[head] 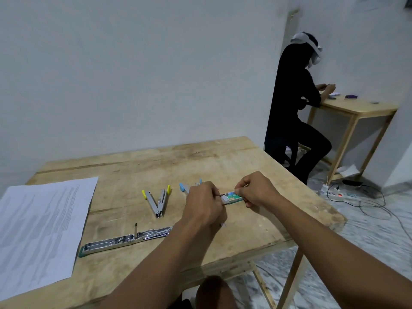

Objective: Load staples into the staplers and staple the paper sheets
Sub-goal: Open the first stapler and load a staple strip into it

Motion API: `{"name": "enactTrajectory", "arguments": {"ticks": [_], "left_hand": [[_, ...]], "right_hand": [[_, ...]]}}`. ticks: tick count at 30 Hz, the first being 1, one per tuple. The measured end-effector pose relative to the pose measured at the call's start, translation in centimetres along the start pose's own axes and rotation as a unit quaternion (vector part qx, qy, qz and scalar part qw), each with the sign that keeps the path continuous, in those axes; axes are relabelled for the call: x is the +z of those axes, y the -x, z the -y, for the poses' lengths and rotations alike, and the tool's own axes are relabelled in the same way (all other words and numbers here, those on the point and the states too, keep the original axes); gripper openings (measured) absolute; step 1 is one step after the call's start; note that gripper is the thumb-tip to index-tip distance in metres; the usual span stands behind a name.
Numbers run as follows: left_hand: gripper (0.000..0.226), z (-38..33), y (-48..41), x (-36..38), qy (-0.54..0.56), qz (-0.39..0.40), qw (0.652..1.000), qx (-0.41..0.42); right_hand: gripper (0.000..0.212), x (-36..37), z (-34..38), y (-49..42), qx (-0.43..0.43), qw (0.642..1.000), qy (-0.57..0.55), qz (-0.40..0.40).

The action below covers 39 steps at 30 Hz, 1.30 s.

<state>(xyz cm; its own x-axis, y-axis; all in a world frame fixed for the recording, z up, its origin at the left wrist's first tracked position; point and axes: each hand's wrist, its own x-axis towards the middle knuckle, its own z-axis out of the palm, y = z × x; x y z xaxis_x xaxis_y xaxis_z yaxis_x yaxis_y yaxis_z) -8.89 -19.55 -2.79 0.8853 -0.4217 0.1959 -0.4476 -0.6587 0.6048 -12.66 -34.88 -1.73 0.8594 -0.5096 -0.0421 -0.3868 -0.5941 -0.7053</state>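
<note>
A small green and blue staple box point(232, 196) is held just above the wooden table point(200, 159). My right hand point(256, 189) grips the box's sleeve at its right end. My left hand point(204, 202) pinches the inner tray at its left end, partly slid out. A yellow-tipped stapler point(158, 200) lies opened in a V to the left. Behind my left hand lies a blue-tipped stapler point(186, 188), mostly hidden. A long stapler point(124, 239) lies opened flat near the front. Printed paper sheets point(40, 228) lie at the left.
The table's right edge point(312, 188) is close to my right hand. Beyond it a person in black sits at a second wooden table point(356, 108). A power strip and cables point(341, 194) lie on the floor.
</note>
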Motion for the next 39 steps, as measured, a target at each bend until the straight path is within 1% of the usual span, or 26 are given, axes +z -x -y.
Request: {"name": "enactTrajectory", "arguments": {"ticks": [3, 6, 8, 11, 17, 21, 25, 28, 30, 34, 39], "left_hand": [[0.017, -0.3, 0.3, 0.2, -0.077, 0.02, 0.997, 0.004], [0.021, -0.4, 0.4, 0.5, -0.124, 0.003, 0.991, 0.054], [0.026, -0.5, 0.3, 0.4, -0.131, 0.02, 0.988, 0.076], [0.029, -0.3, 0.2, 0.1, -0.132, 0.052, 0.987, 0.08], [0.026, 0.1, 0.2, -0.5, -0.117, 0.046, 0.989, 0.08], [0.025, -0.2, 0.2, -0.9, -0.116, 0.069, 0.987, 0.089], [0.024, -0.6, 0.3, -1.3, -0.162, 0.077, 0.977, 0.118], [0.026, -0.7, 0.5, -1.2, -0.187, 0.082, 0.965, 0.164], [0.029, -0.7, 0.6, -1.2, -0.199, 0.09, 0.96, 0.177], [0.03, -1.1, -0.3, -1.4, -0.217, 0.116, 0.961, 0.13], [0.027, -1.6, -1.3, -0.8, -0.211, 0.114, 0.968, 0.069]], "right_hand": [[0.013, 0.0, -0.1, 0.0, -0.001, 1.0, -0.001, 0.0], [0.011, 0.0, -0.1, 0.1, -0.003, 1.0, 0.002, 0.002], [0.012, -0.1, -0.1, 0.1, -0.003, 1.0, 0.002, 0.003], [0.013, -0.2, 0.0, 0.2, -0.002, 1.0, 0.002, 0.004], [0.01, -0.2, 0.2, 0.2, 0.005, 1.0, -0.003, 0.007], [0.011, -0.1, 0.1, 0.3, 0.006, 1.0, 0.0, 0.004], [0.01, 0.0, 0.1, 0.2, 0.006, 1.0, 0.0, -0.001], [0.01, 0.0, 0.0, 0.3, 0.003, 1.0, -0.001, -0.003], [0.01, 0.0, 0.0, 0.3, 0.003, 1.0, 0.001, -0.005], [0.01, -0.1, 0.1, 0.4, 0.006, 1.0, 0.001, -0.001], [0.009, -0.1, 0.1, 0.4, 0.008, 1.0, -0.002, -0.001]]}}
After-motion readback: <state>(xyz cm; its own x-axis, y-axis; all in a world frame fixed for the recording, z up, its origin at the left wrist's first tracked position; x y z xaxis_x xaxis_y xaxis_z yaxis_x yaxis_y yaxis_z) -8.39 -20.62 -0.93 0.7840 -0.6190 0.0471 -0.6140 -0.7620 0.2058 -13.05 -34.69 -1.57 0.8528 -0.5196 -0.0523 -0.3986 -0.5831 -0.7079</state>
